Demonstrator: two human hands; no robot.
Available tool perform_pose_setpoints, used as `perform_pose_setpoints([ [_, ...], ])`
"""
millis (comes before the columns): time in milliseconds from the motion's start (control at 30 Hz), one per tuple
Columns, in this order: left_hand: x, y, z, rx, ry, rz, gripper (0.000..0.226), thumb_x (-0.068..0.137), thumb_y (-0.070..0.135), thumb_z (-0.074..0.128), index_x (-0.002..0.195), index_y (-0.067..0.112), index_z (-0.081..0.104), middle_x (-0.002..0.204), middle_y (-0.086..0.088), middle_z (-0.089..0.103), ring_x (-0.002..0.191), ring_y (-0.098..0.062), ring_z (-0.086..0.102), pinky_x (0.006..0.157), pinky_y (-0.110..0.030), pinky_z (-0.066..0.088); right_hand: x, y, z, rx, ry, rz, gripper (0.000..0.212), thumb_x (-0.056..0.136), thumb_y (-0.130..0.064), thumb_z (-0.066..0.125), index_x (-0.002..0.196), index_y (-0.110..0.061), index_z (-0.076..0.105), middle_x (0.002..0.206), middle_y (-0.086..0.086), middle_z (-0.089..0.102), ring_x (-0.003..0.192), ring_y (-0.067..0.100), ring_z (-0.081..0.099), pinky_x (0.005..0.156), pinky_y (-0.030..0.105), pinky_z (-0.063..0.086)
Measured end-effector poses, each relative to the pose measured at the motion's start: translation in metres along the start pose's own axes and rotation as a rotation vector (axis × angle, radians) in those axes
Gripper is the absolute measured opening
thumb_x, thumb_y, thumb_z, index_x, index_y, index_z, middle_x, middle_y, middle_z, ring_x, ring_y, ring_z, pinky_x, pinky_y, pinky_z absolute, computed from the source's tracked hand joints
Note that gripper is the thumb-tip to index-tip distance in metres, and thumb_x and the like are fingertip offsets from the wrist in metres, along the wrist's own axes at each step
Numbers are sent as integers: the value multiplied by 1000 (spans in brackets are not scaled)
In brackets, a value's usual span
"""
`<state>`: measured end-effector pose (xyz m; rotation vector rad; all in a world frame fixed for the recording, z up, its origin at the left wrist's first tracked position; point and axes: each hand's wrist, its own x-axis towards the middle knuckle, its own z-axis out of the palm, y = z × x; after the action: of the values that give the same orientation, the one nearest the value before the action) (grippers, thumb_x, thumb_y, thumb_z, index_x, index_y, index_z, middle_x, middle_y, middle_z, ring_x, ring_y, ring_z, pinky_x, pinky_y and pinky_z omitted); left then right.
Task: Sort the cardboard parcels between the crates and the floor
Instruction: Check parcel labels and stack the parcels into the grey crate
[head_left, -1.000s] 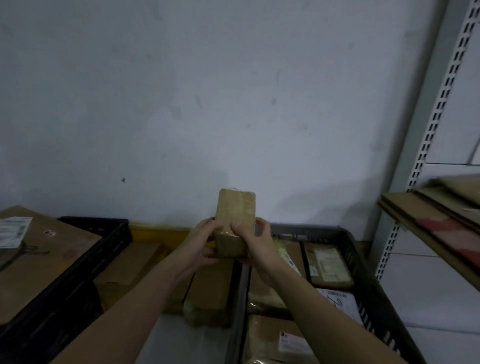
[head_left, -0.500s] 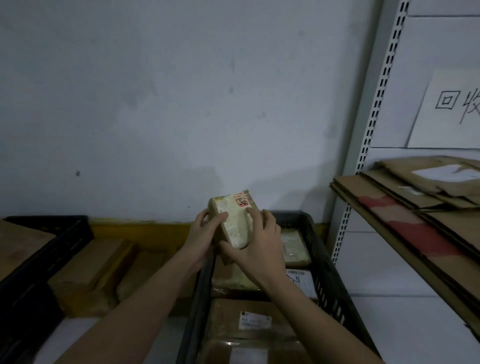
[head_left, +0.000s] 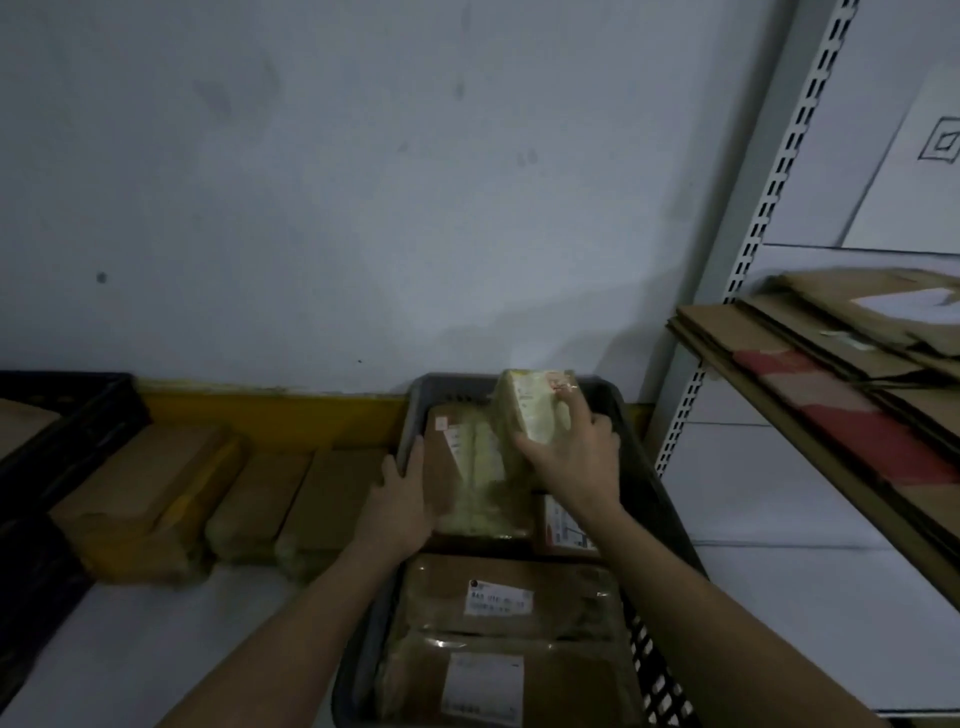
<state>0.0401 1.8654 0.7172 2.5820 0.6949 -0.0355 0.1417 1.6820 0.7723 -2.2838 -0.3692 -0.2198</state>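
Note:
A small taped parcel with a white label is tilted at the far end of the grey crate. My right hand grips it from above. My left hand rests flat, fingers apart, against the left side of a larger parcel inside the crate, next to the crate's left wall. Two more labelled parcels fill the near part of the crate. A row of brown parcels lies on the floor to the left, along the wall.
A black crate stands at the far left with cardboard in it. On the right a metal rack upright carries a shelf of flattened cardboard. A yellow skirting strip runs along the grey wall.
The small parcel has gone from held up in both hands down into the far end of the grey crate. My left hand has let go and dropped to the larger parcel's side.

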Motion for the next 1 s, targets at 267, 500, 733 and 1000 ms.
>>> perform_pose_setpoints([
  [267,4,-5,1,-5,48,-2,93,96,8,57,158,19,-11,154,-20,22,117,-41,53,76,-36,44,57,26,29,-65,-47,183,78,78,-52,71,144,-31,35,140,25,38,130,44,34,99,51,39],
  [500,9,-10,8,-12,75,-1,94,95,4,58,158,20,-9,152,-20,26,110,-40,56,72,-35,43,86,36,56,-30,-23,240,66,82,-50,67,138,-23,44,141,20,35,127,45,34,99,52,37],
  [733,13,-12,13,0,79,-14,96,95,5,60,158,21,-11,154,-19,24,113,-39,57,71,-32,42,90,49,70,-135,-18,280,73,85,-62,58,145,-28,36,147,22,29,132,45,29,101,56,36],
  [1000,7,-7,8,7,83,-30,98,94,5,62,158,21,-10,150,-18,30,100,-32,62,65,-32,46,83,41,61,-360,-163,220,85,90,-71,41,155,-21,20,162,18,8,144,44,16,116,62,17],
])
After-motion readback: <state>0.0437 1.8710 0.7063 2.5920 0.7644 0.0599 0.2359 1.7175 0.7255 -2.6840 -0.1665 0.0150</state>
